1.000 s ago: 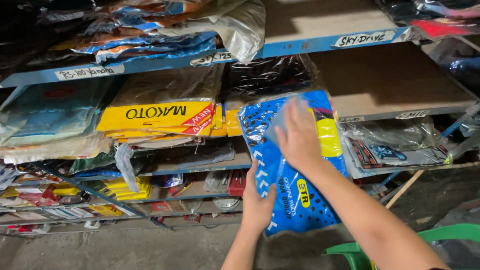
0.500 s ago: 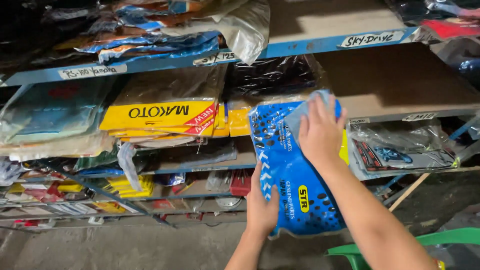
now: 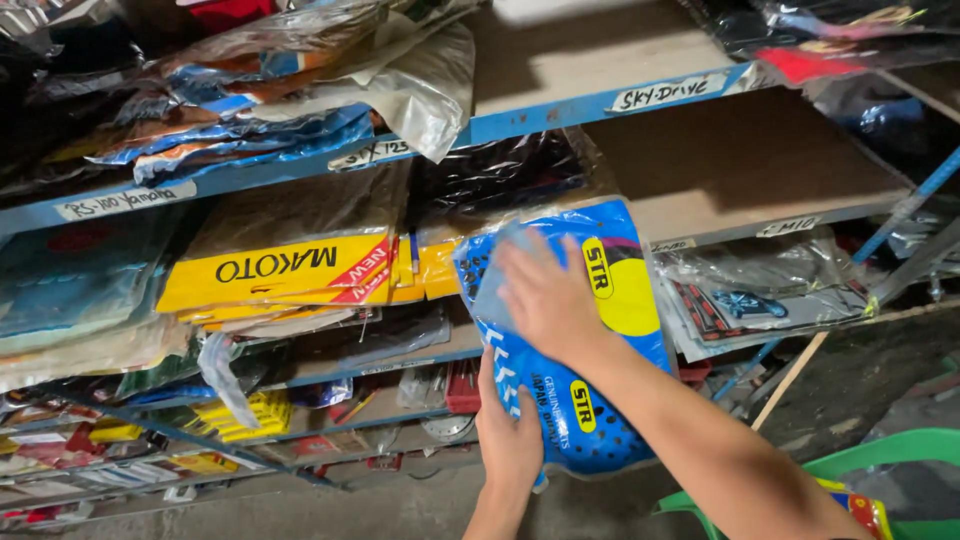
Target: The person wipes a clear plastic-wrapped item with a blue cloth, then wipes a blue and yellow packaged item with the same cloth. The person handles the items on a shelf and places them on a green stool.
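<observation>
From the head camera, the left hand (image 3: 510,435) grips the lower left edge of a blue plastic packet (image 3: 590,350) with black dots and yellow markings, fingers closed around the edge from behind and thumb on the front. The right hand (image 3: 545,295) lies flat on the upper front of the same packet, fingers together and pressing a pale blue cloth (image 3: 493,285) against the plastic; it is pressed on rather than clamped. The packet stands nearly upright in front of the blue metal shelf rack (image 3: 540,110), its top reaching the level of the middle shelf board and its bottom hanging free below the next shelf.

Just left of the packet, a stack of yellow packets (image 3: 290,270) lies on the shelf, with dusty clear-wrapped packets (image 3: 80,300) further left. Behind the packet's top sits a black item in clear wrap (image 3: 500,170). To the right, a clear bag with dark printed sheets (image 3: 760,295) lies on a lower shelf, close to the packet. A green plastic chair (image 3: 880,455) shows at the lower right, under the right forearm.
</observation>
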